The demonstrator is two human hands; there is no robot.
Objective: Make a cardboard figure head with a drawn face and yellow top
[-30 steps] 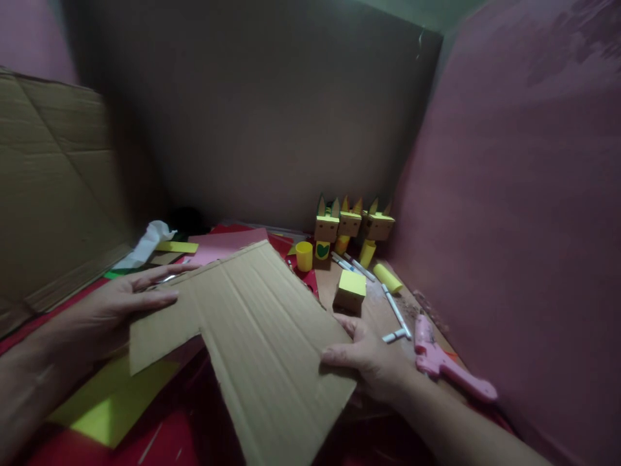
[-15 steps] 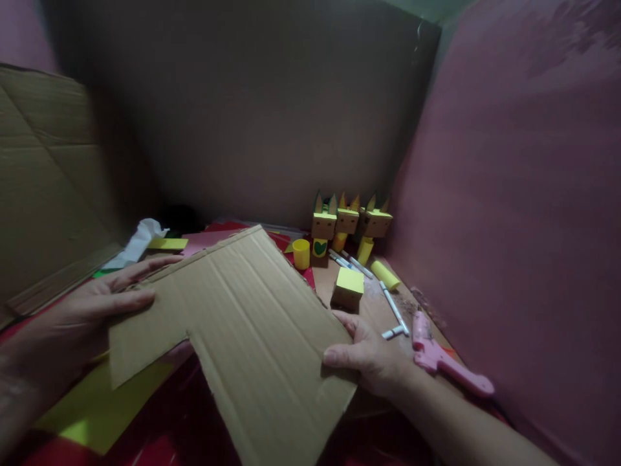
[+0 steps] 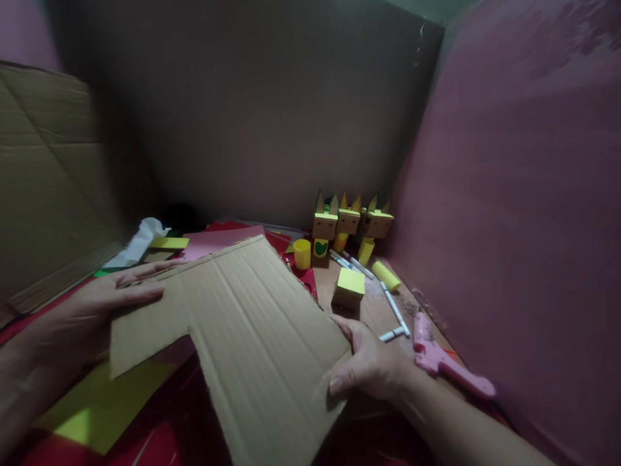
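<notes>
An L-shaped piece of corrugated cardboard (image 3: 247,317) is held up between both hands in the head view. My left hand (image 3: 116,294) grips its left arm, thumb on top and fingers along the far edge. At the right edge, my right hand (image 3: 366,359) pinches it with the thumb on the upper face and the other fingers partly beneath. Just beyond my right hand stands a small cardboard box (image 3: 348,288) with a yellow top. Yellow paper (image 3: 109,401) lies below the cardboard at the lower left.
Three cardboard figures with pointed ears (image 3: 349,223) stand against the back wall. Nearby are a yellow cup-like tube (image 3: 302,254), several markers (image 3: 395,309) and a yellow roll (image 3: 386,276). A pink glue gun (image 3: 449,362) lies at right. Large cardboard (image 3: 48,181) leans at left.
The cardboard has tilted slightly, its far corner dropping a little. My left thumb has slid slightly inward, and my right thumb sits a bit lower on the edge.
</notes>
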